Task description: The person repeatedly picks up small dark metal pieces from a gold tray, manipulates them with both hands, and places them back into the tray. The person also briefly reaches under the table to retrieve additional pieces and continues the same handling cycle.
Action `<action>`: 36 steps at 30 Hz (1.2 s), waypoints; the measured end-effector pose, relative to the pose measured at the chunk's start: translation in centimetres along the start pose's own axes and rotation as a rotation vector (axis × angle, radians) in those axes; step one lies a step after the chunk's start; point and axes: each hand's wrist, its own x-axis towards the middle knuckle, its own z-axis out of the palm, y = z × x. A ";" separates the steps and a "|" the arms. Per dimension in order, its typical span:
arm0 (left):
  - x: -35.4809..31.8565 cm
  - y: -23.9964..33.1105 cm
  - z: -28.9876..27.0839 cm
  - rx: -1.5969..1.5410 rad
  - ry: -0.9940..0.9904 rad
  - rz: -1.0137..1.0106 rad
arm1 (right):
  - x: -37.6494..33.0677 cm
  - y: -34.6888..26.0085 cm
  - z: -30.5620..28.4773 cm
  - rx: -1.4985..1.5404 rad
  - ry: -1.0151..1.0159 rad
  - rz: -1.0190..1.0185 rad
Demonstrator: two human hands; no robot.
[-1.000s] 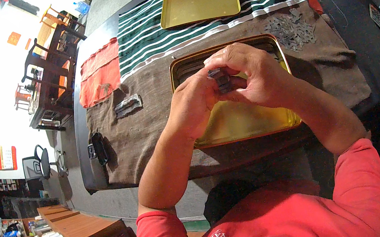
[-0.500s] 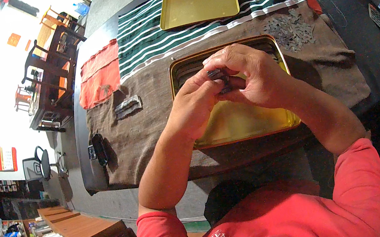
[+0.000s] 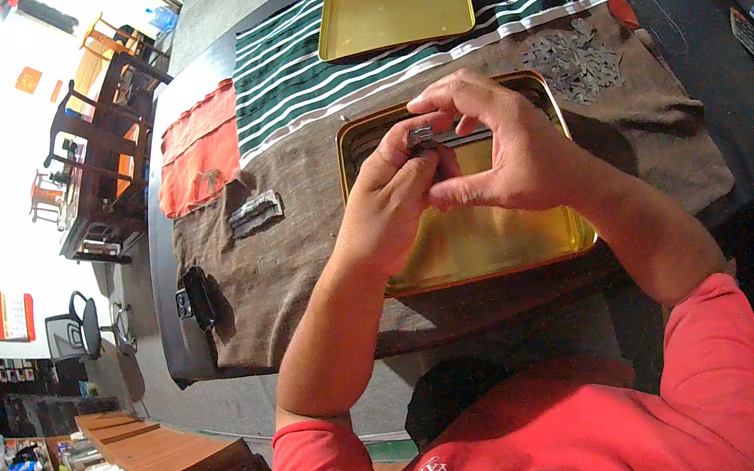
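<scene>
Overlapping a gold tray near grey strips, left hand pinches dark pieces, right hand gapes.

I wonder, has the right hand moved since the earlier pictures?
Yes, slightly up the picture: the right hand now reaches past the far rim of the gold tray.

The desk carries the front cloth and, behind it, the rear cloth. The near tray rests on the front cloth, between bundle (left) and pile (right rear). The far tray rests on the rear cloth.
</scene>
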 end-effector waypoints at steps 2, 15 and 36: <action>-0.1 0.0 0.1 0.067 0.015 0.000 | 0.2 0.0 -0.5 -0.058 -0.001 0.040; -0.2 -1.4 0.3 0.531 0.028 0.115 | -0.1 0.9 0.5 0.475 -0.050 0.347; 3.2 1.9 -13.5 0.516 0.935 0.497 | 1.0 1.2 1.0 0.075 -0.096 0.484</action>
